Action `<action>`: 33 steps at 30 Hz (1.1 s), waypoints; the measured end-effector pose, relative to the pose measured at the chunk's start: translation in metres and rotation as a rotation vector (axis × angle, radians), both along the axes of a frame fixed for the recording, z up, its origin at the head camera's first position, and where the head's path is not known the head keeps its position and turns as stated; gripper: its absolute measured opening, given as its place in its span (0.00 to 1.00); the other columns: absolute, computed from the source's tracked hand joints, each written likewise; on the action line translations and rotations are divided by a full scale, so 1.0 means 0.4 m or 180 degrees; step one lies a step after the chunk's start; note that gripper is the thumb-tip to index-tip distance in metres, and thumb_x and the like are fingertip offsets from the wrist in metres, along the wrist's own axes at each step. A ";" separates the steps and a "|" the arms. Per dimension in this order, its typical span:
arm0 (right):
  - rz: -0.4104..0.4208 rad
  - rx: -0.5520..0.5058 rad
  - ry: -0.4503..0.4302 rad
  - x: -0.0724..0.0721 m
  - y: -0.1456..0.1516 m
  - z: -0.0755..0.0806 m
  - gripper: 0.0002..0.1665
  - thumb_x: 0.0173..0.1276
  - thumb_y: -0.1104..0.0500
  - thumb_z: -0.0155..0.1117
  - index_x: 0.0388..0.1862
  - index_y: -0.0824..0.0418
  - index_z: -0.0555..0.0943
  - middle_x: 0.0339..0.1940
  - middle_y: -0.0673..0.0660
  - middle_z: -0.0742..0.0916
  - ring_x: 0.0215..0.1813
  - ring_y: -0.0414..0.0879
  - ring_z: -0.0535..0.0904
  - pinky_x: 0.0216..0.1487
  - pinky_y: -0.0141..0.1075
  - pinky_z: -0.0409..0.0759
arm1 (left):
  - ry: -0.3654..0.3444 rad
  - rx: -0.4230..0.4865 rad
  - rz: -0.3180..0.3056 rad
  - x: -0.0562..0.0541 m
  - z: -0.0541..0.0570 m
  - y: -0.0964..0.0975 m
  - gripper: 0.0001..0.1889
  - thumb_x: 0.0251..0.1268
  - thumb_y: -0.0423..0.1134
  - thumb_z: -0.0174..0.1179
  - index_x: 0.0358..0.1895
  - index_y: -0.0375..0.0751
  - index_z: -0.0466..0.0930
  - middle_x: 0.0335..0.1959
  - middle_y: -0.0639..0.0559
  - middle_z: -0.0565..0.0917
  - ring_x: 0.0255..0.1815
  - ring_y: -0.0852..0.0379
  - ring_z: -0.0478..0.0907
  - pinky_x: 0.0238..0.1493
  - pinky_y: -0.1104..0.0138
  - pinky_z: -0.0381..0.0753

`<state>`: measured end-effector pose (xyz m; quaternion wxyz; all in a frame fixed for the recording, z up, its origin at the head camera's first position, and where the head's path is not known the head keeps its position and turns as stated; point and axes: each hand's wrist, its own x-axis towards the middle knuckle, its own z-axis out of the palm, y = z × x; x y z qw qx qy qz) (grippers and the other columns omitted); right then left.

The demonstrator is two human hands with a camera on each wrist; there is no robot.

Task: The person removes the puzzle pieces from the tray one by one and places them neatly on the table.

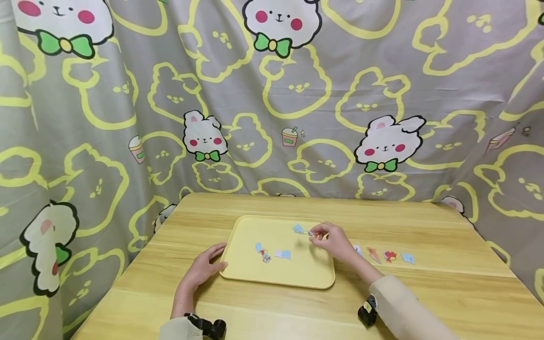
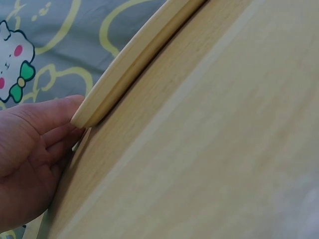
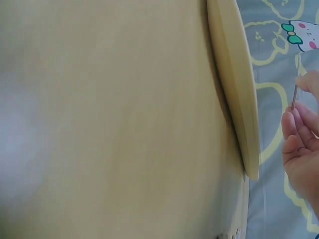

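Above the right part of a yellow tray (image 1: 250, 276), my right hand (image 1: 333, 241) pinches a thin flat puzzle piece with a light blue end (image 1: 298, 229) between thumb and fingers. The right wrist view shows this piece (image 3: 296, 89) edge-on. My left hand (image 1: 203, 265) holds the tray's left edge, thumb at the near corner. In the left wrist view the tray's rim (image 2: 99, 102) meets the fingertips. On the tray lie a blue and lilac puzzle piece (image 1: 282, 254) and, left of it, a light blue piece (image 1: 258, 247) against a red and grey one (image 1: 266, 257).
Right of the tray, several puzzle pieces lie in a row on the wooden table (image 1: 450, 245): an orange one (image 1: 374, 255), a red one (image 1: 389, 256), a light blue one (image 1: 408, 258), and another partly behind the right wrist. A patterned curtain (image 1: 255, 141) hangs behind the table.
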<state>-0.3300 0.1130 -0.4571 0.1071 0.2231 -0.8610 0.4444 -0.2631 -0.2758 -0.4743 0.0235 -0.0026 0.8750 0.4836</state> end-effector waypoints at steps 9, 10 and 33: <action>0.0012 0.0063 0.0023 0.021 0.040 -0.003 0.07 0.59 0.61 0.72 0.37 0.61 0.86 0.30 0.51 0.85 0.32 0.33 0.76 0.31 0.26 0.75 | 0.0016 -0.0045 -0.0033 -0.009 -0.005 -0.004 0.31 0.64 0.33 0.62 0.71 0.41 0.67 0.68 0.40 0.75 0.76 0.38 0.59 0.76 0.42 0.55; 0.0008 0.0072 0.0033 0.024 0.046 -0.003 0.08 0.59 0.61 0.72 0.37 0.61 0.86 0.30 0.51 0.85 0.32 0.33 0.76 0.32 0.27 0.75 | 0.0017 -0.0043 -0.0035 -0.009 -0.005 -0.004 0.31 0.65 0.33 0.62 0.71 0.41 0.67 0.68 0.40 0.75 0.77 0.38 0.59 0.76 0.42 0.55; -0.0217 0.0258 -0.0021 0.103 0.184 -0.010 0.07 0.59 0.62 0.72 0.37 0.57 0.85 0.28 0.46 0.81 0.29 0.30 0.72 0.29 0.26 0.74 | -0.0032 -0.0019 -0.0067 0.000 0.000 -0.003 0.31 0.66 0.33 0.62 0.72 0.41 0.65 0.69 0.40 0.73 0.77 0.38 0.57 0.76 0.43 0.54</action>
